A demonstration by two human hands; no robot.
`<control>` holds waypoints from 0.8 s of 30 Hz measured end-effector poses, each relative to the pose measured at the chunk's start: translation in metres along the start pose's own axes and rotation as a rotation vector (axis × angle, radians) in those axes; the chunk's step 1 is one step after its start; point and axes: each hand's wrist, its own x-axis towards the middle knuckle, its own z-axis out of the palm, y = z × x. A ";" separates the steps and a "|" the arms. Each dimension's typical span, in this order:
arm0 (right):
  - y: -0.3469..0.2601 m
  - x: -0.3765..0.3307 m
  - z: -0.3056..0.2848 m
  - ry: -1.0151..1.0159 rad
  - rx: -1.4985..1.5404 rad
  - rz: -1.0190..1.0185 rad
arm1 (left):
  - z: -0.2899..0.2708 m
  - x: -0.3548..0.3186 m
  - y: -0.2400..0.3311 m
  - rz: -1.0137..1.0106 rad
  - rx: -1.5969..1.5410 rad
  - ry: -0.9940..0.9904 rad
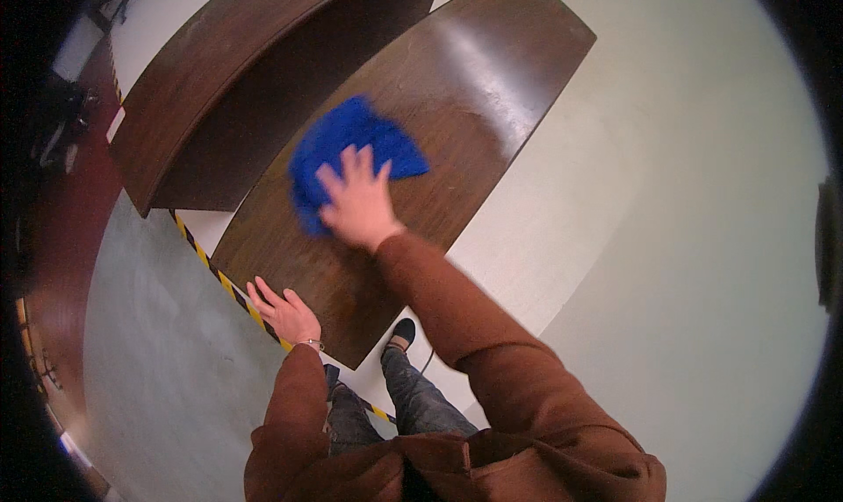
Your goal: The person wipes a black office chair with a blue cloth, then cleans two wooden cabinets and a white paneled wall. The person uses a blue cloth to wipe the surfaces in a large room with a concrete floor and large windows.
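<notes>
On the dark brown wooden tabletop (474, 89) lies a bunched blue cloth (356, 120). My right hand (362, 205) rests flat over the cloth's near side with its fingers spread, slightly smeared by motion. The thumb side reaches the cloth's lower left edge. Closer to me, my left hand (288, 316) is at the table's left end, fingers stretched out and apart, holding nothing. Whether its palm touches the table edge I cannot tell. A thin bracelet (311, 344) circles the left wrist.
A second dark wooden piece (219, 72) with a raised curved top stands along the table's far left side. Yellow-and-black striped tape (226, 282) runs on the floor past the table's left end. My feet stand near the table's close corner, beside a thin dark cable (429, 361).
</notes>
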 end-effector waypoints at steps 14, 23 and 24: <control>0.186 -0.027 -0.075 -0.025 -0.226 0.572 | -0.006 0.000 0.006 -0.015 0.078 -0.043; 0.052 0.097 0.001 0.063 -0.084 0.142 | -0.005 -0.003 0.002 0.004 0.055 -0.031; 0.020 0.089 0.010 0.076 -0.050 -0.016 | -0.005 -0.003 0.002 0.013 0.045 -0.024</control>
